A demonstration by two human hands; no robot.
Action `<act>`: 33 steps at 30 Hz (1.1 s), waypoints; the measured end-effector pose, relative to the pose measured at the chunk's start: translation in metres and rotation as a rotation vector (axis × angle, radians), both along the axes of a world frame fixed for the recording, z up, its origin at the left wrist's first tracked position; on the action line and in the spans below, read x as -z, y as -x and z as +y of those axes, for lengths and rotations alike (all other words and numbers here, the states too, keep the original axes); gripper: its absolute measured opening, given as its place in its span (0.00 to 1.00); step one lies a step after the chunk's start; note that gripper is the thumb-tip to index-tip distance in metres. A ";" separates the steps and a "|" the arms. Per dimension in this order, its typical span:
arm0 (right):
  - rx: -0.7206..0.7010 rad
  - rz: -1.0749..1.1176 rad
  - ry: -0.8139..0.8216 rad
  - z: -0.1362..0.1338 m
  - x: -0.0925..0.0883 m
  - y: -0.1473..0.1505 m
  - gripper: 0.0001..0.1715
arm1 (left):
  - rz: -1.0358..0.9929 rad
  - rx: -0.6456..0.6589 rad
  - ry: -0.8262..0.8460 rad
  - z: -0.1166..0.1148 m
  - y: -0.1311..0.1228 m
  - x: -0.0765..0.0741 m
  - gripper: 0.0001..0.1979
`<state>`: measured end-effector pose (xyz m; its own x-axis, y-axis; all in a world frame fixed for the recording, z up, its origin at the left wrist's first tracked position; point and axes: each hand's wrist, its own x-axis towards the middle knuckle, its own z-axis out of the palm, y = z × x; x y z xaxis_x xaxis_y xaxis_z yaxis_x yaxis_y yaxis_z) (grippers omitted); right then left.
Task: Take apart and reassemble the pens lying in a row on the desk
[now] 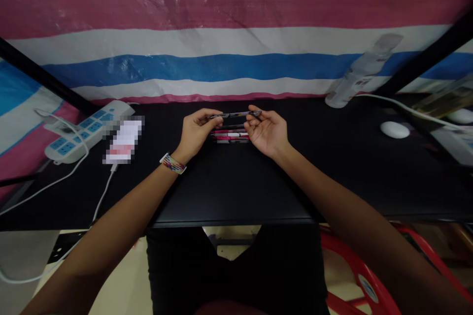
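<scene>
Head view: left-hand grip and right-hand grip each pinch one end of a pen; just nearer the person than both grips, more pens lie on the tabletop, a power strip farther left.

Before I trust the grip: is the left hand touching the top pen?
Touching. The head view shows the left hand pinching one end of the pen.

a dark pen is held crosswise near several lying pens.
</scene>
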<state>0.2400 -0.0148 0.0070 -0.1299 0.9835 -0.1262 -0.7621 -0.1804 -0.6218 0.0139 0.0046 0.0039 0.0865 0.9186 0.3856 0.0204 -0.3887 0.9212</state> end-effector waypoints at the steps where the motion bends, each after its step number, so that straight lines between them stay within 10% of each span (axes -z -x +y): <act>1: -0.001 0.016 -0.001 0.000 0.000 0.000 0.20 | 0.001 -0.001 0.000 0.000 0.000 0.000 0.12; 33: 0.038 -0.160 -0.041 -0.001 -0.002 0.000 0.17 | -0.021 0.009 -0.001 0.001 0.000 0.000 0.09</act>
<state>0.2398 -0.0163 0.0085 -0.0744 0.9920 -0.1019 -0.6588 -0.1256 -0.7418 0.0139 0.0053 0.0035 0.0870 0.9173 0.3886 -0.0023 -0.3899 0.9209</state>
